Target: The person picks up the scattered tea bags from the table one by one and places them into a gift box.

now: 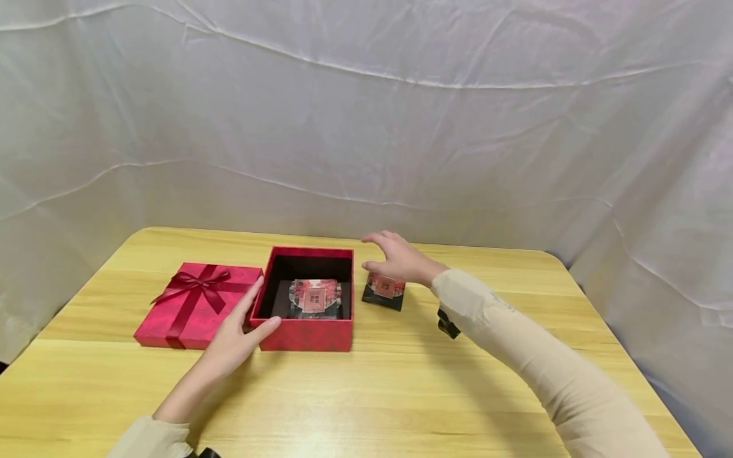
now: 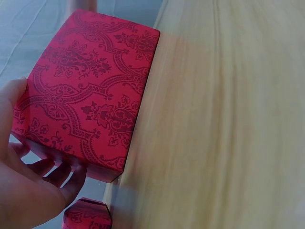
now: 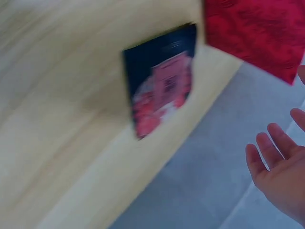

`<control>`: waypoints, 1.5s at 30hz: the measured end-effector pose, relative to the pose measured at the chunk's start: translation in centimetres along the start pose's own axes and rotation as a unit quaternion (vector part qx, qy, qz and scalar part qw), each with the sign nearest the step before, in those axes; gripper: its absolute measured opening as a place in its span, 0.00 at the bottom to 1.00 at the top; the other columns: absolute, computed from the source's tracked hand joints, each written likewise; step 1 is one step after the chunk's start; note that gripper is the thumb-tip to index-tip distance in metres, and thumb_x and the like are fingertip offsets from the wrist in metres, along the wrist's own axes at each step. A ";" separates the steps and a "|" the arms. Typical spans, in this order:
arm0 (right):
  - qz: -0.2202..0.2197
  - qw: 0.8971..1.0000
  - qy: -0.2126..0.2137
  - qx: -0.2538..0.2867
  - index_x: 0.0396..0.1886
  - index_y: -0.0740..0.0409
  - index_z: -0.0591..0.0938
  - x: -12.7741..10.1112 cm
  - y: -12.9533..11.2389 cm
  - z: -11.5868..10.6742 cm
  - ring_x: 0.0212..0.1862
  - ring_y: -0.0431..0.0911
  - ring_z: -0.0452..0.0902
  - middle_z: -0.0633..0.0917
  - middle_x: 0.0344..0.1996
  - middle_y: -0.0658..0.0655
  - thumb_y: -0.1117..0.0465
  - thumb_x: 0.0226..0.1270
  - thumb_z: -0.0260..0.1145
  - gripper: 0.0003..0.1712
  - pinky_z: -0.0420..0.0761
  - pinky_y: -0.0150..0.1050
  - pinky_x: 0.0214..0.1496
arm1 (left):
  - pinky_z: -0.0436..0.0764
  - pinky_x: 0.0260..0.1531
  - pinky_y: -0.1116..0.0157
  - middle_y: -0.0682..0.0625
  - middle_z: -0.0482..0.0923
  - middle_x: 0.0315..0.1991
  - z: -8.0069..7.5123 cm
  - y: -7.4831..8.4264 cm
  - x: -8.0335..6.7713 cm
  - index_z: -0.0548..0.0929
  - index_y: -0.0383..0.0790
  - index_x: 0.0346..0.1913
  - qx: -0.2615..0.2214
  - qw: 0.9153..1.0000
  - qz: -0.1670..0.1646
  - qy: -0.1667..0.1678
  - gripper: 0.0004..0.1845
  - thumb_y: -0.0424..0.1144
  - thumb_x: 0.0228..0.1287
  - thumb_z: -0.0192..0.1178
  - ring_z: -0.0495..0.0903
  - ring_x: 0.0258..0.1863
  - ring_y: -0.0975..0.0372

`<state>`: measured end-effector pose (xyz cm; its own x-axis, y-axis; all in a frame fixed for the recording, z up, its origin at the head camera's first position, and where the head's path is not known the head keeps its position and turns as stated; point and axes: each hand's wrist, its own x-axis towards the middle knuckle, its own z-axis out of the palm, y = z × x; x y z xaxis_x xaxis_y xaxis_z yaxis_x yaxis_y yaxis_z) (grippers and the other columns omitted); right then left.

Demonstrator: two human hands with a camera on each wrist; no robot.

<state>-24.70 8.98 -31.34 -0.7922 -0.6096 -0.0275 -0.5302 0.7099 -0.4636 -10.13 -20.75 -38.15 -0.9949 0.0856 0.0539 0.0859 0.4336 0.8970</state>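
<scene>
Left hand (image 1: 231, 343) is spread loose against the near left corner of the open red box (image 1: 306, 331), fingers along its side wall, thumb on the front, not really clenching it. Right hand (image 1: 395, 257) hovers open, fingers relaxed, just above the small black packet (image 1: 383, 292) lying on the table (image 1: 401, 394) right of the box, gripping nothing. Count: one box, one ribboned lid (image 1: 191, 305) to its left, two packets, the second (image 1: 314, 299) inside the box. Both arms reach forward, sleeved.
</scene>
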 end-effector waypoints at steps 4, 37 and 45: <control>0.013 1.000 0.000 -0.016 0.69 0.61 0.68 -0.2 1.7 1.3 0.69 0.59 0.58 0.68 0.66 0.64 0.53 0.69 0.62 0.33 0.58 0.56 0.69 | 0.63 0.60 0.39 0.39 0.50 0.74 -0.1 0.0 -0.1 0.45 0.53 0.78 -0.004 1.000 -0.001 0.000 0.44 0.48 0.68 0.59 0.56 0.69 0.42; 0.080 0.986 0.014 0.146 0.74 0.66 0.56 -2.9 8.3 4.8 0.68 0.63 0.59 0.64 0.67 0.72 0.58 0.54 0.75 0.53 0.58 0.58 0.68 | 0.60 0.60 0.36 0.41 0.47 0.75 0.1 0.1 0.2 0.45 0.54 0.78 -0.006 1.000 -0.008 -0.007 0.44 0.49 0.68 0.59 0.51 0.71 0.41; 0.074 0.991 -0.017 0.115 0.74 0.68 0.54 -3.5 8.6 5.1 0.71 0.64 0.51 0.60 0.70 0.70 0.58 0.49 0.79 0.59 0.51 0.60 0.70 | 0.61 0.60 0.37 0.40 0.48 0.75 0.1 0.0 0.1 0.45 0.57 0.78 -0.004 1.000 -0.008 -0.006 0.44 0.50 0.68 0.59 0.53 0.70 0.41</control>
<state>-24.99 15.45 -39.75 -0.8433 -0.5193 -0.1381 -0.3235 0.6959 -0.6412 -10.24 -20.64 -38.16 -0.9954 0.0901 0.0339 0.0694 0.4275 0.9013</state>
